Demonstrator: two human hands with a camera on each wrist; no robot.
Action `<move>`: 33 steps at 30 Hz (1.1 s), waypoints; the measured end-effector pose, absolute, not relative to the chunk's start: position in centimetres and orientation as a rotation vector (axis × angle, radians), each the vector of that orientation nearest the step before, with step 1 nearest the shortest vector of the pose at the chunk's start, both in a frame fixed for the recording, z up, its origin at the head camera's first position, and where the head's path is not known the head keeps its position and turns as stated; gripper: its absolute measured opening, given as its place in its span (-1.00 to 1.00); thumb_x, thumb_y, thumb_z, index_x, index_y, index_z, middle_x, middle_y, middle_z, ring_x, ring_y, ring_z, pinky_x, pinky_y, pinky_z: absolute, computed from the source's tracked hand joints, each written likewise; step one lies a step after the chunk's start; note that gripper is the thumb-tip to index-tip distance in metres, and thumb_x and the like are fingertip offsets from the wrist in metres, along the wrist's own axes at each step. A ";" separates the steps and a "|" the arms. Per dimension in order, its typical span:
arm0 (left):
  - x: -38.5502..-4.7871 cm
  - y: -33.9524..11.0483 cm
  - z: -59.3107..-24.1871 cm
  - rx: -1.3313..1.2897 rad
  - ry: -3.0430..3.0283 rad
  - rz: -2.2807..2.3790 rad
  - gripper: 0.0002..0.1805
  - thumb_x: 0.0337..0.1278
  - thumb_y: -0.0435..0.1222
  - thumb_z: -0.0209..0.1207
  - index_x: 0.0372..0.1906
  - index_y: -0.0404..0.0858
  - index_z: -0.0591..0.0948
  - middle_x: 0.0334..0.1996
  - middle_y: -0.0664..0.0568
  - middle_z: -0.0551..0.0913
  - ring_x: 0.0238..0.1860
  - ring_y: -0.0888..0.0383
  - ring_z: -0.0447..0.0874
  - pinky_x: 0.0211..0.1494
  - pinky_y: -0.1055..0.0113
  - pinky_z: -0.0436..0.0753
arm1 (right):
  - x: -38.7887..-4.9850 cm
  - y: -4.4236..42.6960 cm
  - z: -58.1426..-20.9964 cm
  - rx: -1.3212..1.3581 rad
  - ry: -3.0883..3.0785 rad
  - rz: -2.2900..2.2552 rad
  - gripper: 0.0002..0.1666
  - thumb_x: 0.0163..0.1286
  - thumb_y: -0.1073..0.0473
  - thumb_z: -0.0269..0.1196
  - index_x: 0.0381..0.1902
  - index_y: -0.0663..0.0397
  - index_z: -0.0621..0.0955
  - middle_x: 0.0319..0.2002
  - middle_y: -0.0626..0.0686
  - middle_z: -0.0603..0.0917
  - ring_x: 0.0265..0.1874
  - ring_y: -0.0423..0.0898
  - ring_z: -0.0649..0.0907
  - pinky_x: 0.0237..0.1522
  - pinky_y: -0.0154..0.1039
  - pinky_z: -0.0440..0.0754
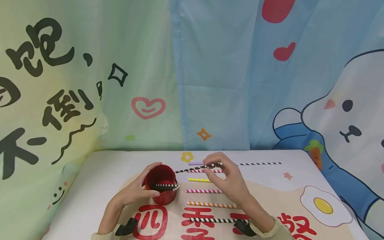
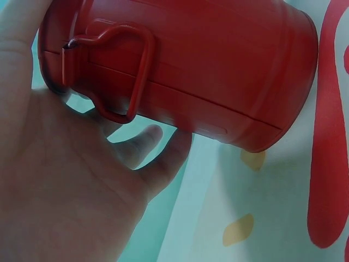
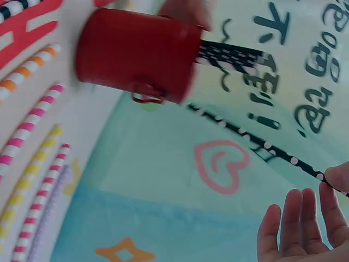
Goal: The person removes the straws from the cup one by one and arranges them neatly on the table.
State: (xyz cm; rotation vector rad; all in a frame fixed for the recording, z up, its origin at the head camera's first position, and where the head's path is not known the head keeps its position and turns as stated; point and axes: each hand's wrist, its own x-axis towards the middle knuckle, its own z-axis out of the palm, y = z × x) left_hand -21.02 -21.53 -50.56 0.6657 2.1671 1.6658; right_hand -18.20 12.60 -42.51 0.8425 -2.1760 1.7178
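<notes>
My left hand (image 1: 132, 191) holds a red metal bucket (image 1: 164, 199) around its side, with the thumb near the rim. A looped handle (image 2: 144, 71) shows on its wall in the left wrist view. Several black straws with white dots (image 3: 229, 57) stand in the bucket and stick out past its rim. My right hand (image 1: 232, 183) pinches one more black straw with white dots (image 3: 256, 140) near one end, between thumb and fingertips. This straw's other end lies close to the bucket's rim; in the right wrist view it appears outside the opening.
Right of the bucket, straws lie in a row on the printed tabletop: lilac (image 1: 195, 163), yellow striped (image 1: 198, 180), pink striped (image 1: 202, 191), orange striped (image 1: 210, 204) and black-and-white striped (image 1: 213, 220). Another black-and-white straw (image 1: 261, 163) lies farther back. A printed curtain (image 1: 216, 83) hangs behind the table.
</notes>
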 end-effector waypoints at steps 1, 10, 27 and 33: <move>-21.0 -21.5 -50.6 0.667 2.167 1.665 -0.03 0.09 -0.31 0.35 0.56 -0.05 0.09 0.40 -0.09 0.33 0.39 -0.24 0.27 0.23 -0.12 0.51 | -18.1 12.9 -42.2 0.833 -2.167 1.725 -0.71 0.34 0.41 0.30 -0.04 0.02 0.61 -0.03 0.04 0.62 0.06 -0.11 0.59 0.15 -0.33 0.58; -21.0 -21.5 -50.5 0.671 2.163 1.673 -0.04 0.09 -0.32 0.35 0.56 -0.04 0.10 0.40 -0.15 0.32 0.38 -0.28 0.26 0.23 -0.15 0.51 | -18.1 15.1 -41.5 0.764 -2.151 1.647 -0.67 0.31 0.51 0.26 -0.01 0.13 0.59 -0.01 0.07 0.61 -0.01 -0.20 0.60 0.14 -0.42 0.56; -21.0 -21.5 -50.4 0.665 2.154 1.679 -0.03 0.10 -0.29 0.35 0.57 -0.06 0.09 0.42 -0.19 0.30 0.38 -0.33 0.24 0.24 -0.19 0.49 | -18.7 17.3 -42.0 0.759 -2.497 0.992 -0.74 0.28 0.28 0.38 -0.12 -0.14 0.65 -0.04 -0.21 0.60 -0.01 -0.25 0.56 0.08 -0.24 0.63; -21.0 -21.4 -50.4 0.659 2.158 1.672 -0.02 0.10 -0.28 0.36 0.57 -0.09 0.08 0.41 -0.18 0.30 0.39 -0.31 0.24 0.25 -0.18 0.51 | -18.9 18.3 -42.6 0.726 -2.560 0.747 -0.79 0.27 0.19 0.40 -0.15 -0.14 0.65 -0.05 -0.17 0.61 -0.02 -0.22 0.57 0.06 -0.09 0.66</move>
